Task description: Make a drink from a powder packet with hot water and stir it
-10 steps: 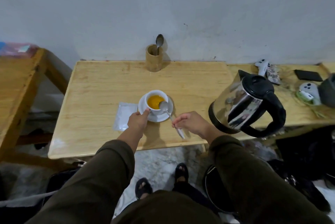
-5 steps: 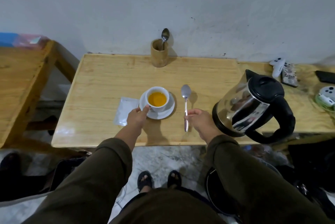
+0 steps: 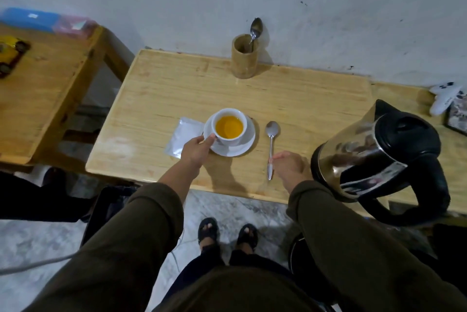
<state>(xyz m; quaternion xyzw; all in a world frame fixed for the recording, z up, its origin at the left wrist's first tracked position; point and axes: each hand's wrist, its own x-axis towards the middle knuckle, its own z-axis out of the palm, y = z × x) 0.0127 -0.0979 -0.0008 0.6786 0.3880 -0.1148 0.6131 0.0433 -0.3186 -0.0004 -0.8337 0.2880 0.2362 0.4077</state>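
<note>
A white cup (image 3: 229,126) of orange drink stands on a white saucer (image 3: 243,146) on the wooden table (image 3: 303,109). My left hand (image 3: 195,150) grips the saucer's near-left rim, thumb close to the cup. A metal spoon (image 3: 272,134) lies flat on the table just right of the saucer, bowl pointing away from me. My right hand (image 3: 288,167) pinches its handle near the end. An emptied white powder packet (image 3: 183,138) lies left of the saucer, partly under my left hand.
A steel kettle (image 3: 374,157) with black lid and handle stands close to my right hand at the table's front right. A wooden holder (image 3: 244,61) with another spoon (image 3: 255,28) stands by the wall. A second table (image 3: 38,89) lies left; a white controller (image 3: 444,99) far right.
My right hand lifted the spoon off the cup and laid it flat on the table to the right of the saucer. My left hand has stayed on the saucer.
</note>
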